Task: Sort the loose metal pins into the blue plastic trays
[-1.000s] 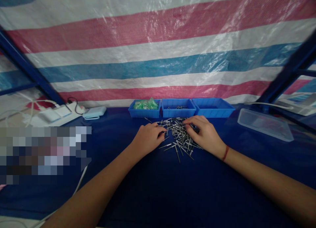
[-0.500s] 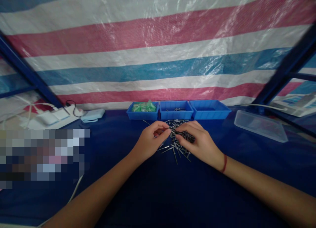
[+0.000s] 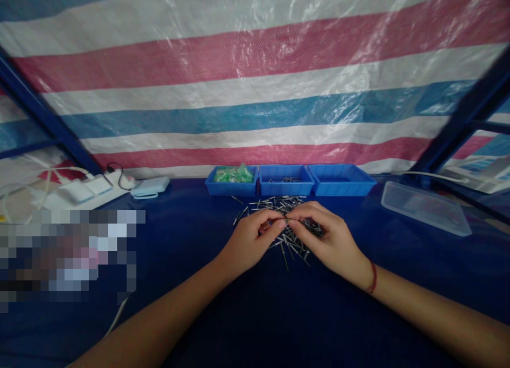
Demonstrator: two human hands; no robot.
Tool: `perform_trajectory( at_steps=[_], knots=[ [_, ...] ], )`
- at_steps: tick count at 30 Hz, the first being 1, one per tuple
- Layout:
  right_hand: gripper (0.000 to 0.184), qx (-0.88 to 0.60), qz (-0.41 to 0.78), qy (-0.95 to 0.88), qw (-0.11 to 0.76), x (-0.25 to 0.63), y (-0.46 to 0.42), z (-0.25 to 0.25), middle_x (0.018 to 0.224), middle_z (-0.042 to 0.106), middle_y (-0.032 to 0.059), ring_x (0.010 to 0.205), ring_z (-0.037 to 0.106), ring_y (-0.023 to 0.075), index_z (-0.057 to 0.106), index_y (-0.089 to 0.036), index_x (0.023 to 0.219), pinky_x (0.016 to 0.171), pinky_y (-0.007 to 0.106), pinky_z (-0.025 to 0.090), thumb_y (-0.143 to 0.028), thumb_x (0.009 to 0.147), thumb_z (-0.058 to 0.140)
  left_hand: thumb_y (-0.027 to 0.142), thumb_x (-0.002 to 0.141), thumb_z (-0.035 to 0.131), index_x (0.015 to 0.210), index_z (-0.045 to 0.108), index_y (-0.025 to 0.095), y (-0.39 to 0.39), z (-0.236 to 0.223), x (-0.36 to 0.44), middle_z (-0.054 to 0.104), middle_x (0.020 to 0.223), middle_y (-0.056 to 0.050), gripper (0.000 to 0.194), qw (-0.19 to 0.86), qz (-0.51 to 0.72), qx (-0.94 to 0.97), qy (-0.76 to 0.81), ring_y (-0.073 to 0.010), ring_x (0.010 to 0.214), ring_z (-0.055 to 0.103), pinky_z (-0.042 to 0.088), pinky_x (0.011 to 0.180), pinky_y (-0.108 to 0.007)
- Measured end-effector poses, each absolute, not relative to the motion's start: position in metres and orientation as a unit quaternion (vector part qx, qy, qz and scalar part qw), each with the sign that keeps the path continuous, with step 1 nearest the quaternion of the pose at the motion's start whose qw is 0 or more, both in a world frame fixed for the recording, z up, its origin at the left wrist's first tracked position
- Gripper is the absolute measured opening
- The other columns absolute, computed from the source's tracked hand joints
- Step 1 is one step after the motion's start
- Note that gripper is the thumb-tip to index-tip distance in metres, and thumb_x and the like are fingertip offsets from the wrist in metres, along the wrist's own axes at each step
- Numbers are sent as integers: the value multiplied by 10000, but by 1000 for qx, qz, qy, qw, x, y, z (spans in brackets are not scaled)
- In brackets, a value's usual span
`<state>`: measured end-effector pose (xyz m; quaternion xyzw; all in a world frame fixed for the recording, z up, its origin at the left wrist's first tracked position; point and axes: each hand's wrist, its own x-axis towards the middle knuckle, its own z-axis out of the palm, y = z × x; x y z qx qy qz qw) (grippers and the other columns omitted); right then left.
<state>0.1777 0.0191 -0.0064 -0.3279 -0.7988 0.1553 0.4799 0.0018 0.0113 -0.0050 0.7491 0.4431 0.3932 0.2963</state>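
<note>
Above a heap of blind rivets (image 3: 287, 249), my left hand (image 3: 250, 239) and my right hand (image 3: 334, 239) meet fingertip to fingertip. Both pinch one thin blind rivet (image 3: 286, 220) between thumb and forefinger; most of it is hidden by the fingers. The heap is silvery and dark, its pins pointing every way, and my hands cover part of it. A few loose rivets (image 3: 240, 215) lie left of the heap. A red cord circles my right wrist.
Three blue bins stand behind the heap: a left bin (image 3: 231, 190) with a green plastic bag, a middle bin (image 3: 286, 189) with several rivets, and a right bin (image 3: 343, 188). A clear plastic tray (image 3: 426, 210) lies right; a power strip (image 3: 85, 191) and light-blue case (image 3: 150, 188) are left.
My right hand has lifted its fingertips from the heap and now meets my left at a rivet. My left hand has shifted slightly right and nearer me.
</note>
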Motion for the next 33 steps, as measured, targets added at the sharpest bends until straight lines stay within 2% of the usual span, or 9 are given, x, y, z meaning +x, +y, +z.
perform_trajectory(
  at_steps=[9, 13, 19, 29, 33],
  knots=[
    [66, -341, 174, -777, 500, 176, 20, -8, 780, 629, 33, 730, 591, 165, 633, -208, 834, 664, 315, 491, -256, 820, 589, 244, 824, 561, 860, 597, 190, 10, -5, 4, 651, 804, -2, 75, 290, 419, 744, 432, -130, 692, 596, 483, 651, -258],
    [75, -333, 172, -785, 493, 176, 19, -7, 789, 628, 36, 743, 590, 169, 633, -210, 860, 670, 321, 489, -237, 829, 570, 228, 804, 585, 836, 579, 189, 9, -4, 6, 635, 790, 7, 51, 277, 436, 738, 435, -123, 681, 592, 476, 631, -242],
    [80, -328, 167, -796, 480, 178, 20, -9, 813, 625, 32, 779, 581, 166, 622, -209, 883, 702, 319, 476, -198, 834, 560, 217, 821, 571, 852, 560, 185, 8, -6, 4, 609, 873, -11, 46, 247, 454, 741, 429, -112, 686, 590, 460, 631, -237],
    [120, -304, 146, -833, 439, 177, 19, -6, 828, 658, 26, 799, 575, 176, 649, -227, 894, 742, 342, 442, -209, 862, 535, 218, 836, 564, 871, 566, 188, 5, -3, 4, 620, 834, -3, 47, 214, 465, 752, 415, -108, 680, 582, 460, 645, -229],
    [137, -313, 153, -835, 426, 177, 21, -7, 838, 659, 28, 806, 577, 169, 644, -215, 895, 749, 329, 443, -219, 878, 508, 221, 826, 575, 1018, 509, 192, 8, -5, 3, 621, 873, -11, 206, 227, 466, 748, 413, -114, 700, 590, 471, 668, -247]
  ],
)
